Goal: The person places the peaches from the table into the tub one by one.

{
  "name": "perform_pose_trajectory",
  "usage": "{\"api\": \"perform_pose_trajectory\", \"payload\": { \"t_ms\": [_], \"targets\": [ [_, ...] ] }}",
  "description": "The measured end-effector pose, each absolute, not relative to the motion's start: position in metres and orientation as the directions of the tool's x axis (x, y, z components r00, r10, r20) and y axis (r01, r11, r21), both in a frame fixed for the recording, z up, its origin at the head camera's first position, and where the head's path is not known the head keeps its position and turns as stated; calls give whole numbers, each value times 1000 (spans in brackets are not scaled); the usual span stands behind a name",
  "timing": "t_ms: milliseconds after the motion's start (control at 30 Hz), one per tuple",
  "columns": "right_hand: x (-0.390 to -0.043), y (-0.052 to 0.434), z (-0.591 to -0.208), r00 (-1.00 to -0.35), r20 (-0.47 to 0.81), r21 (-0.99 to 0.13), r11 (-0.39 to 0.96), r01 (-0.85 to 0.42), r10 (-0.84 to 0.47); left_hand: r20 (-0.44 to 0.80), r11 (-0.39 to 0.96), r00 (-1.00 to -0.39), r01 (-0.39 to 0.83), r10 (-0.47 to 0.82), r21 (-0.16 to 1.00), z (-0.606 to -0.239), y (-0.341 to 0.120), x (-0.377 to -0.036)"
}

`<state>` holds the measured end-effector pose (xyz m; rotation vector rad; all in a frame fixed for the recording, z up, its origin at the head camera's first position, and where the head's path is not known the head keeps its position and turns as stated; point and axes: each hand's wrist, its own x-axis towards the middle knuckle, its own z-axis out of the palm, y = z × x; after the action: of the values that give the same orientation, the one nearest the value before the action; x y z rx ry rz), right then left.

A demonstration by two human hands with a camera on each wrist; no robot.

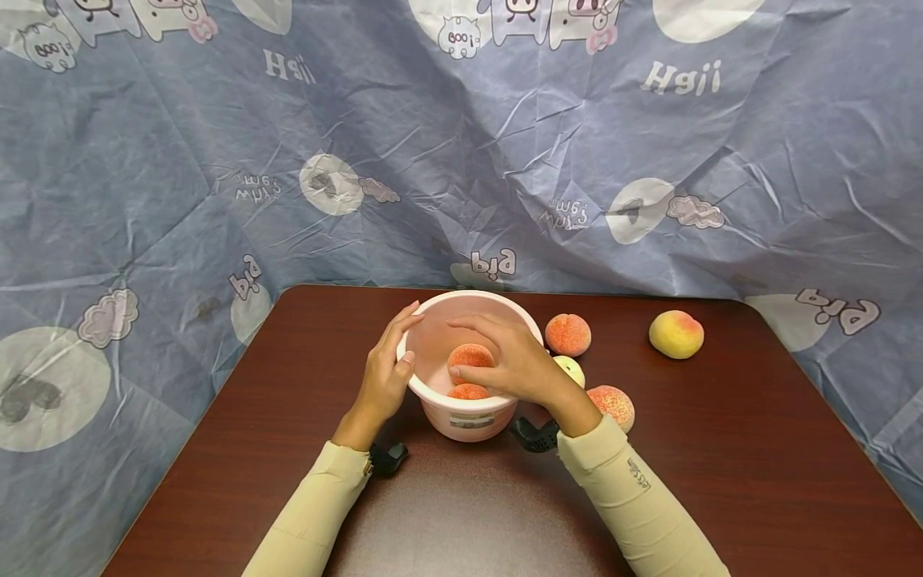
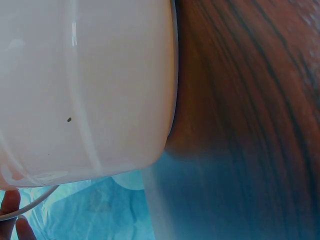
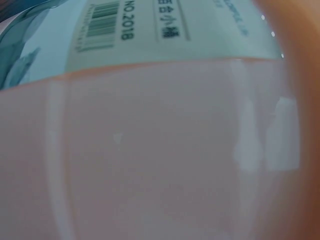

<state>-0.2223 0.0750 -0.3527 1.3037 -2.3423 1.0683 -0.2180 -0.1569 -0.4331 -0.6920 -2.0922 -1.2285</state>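
Note:
A pale pink bucket [image 1: 469, 421] stands on the table, with two red-orange peaches inside, an upper peach [image 1: 470, 355] and a lower peach [image 1: 469, 392]. My left hand [image 1: 385, 377] rests against the bucket's left rim, fingers fairly straight. Its fingertips show at the lower left corner of the left wrist view, beside the white handle [image 2: 37, 201]. Over the bucket's right rim reaches my right hand [image 1: 515, 361], fingers and thumb spread apart. The thumb overlaps the upper peach; whether it touches is unclear. The bucket's label [image 3: 165, 35] fills the top of the right wrist view.
Right of the bucket lie a red peach [image 1: 568, 335], a partly hidden pale yellow-green fruit [image 1: 570, 370] and a speckled peach [image 1: 613, 407] by the right forearm. A yellow peach [image 1: 676, 334] sits farther right. A printed blue-grey cloth [image 1: 433, 232] hangs behind the brown table [image 1: 721, 449].

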Motion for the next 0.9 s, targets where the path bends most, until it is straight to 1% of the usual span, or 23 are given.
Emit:
{"api": "perform_pose_trajectory", "payload": {
  "t_ms": [133,233,467,767,833,900],
  "targets": [
    [-222,76,-354,-548,549,-464,316,-828,-630,720,434,-681,693,134,575,-432,-156,-218],
    [-222,77,-353,-549,547,-472,308,-826,-632,718,435,-683,692,134,577,-432,-156,-218],
    [-226,79,-350,-602,508,-554,302,-776,-616,735,422,-666,706,124,569,-432,-155,-219],
    [-226,80,-348,-611,528,-582,273,-766,-590,735,425,-668,703,120,570,-432,-155,-218],
    [-225,81,-346,-632,527,-600,278,-750,-568,735,424,-668,704,120,570,-432,-154,-218],
    [-223,83,-344,-668,510,-643,276,-714,-542,734,425,-669,702,119,571,-432,-154,-218]
  ]
}}
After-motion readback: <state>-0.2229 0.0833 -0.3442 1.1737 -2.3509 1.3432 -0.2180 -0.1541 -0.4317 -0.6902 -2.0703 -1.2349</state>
